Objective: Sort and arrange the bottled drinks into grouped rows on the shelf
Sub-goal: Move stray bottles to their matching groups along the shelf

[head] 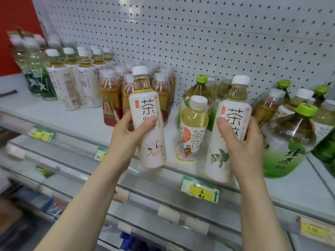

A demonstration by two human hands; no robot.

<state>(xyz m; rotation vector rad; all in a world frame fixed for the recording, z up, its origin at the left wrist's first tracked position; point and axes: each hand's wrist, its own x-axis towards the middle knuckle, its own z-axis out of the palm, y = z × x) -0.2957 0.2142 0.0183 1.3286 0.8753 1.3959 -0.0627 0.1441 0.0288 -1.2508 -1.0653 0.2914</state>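
Observation:
My left hand (126,131) grips a white-labelled tea bottle (148,109) with a white cap, held tilted above the shelf's front edge. A second white-labelled tea bottle (230,124) of the same kind is in my right hand (243,142). Between the two stands a small yellow tea bottle (193,129) with a colourful label. Matching white-labelled bottles (72,82) stand in a row at the left. Red-and-gold labelled bottles (110,98) form a group behind my left hand. A mixed cluster with green-capped green tea bottles (290,140) fills the right.
The grey shelf (59,113) has a white pegboard (199,33) behind it and price tags (200,189) along its front rail. Dark green-labelled bottles (36,78) stand at the far left. Lower shelves run below.

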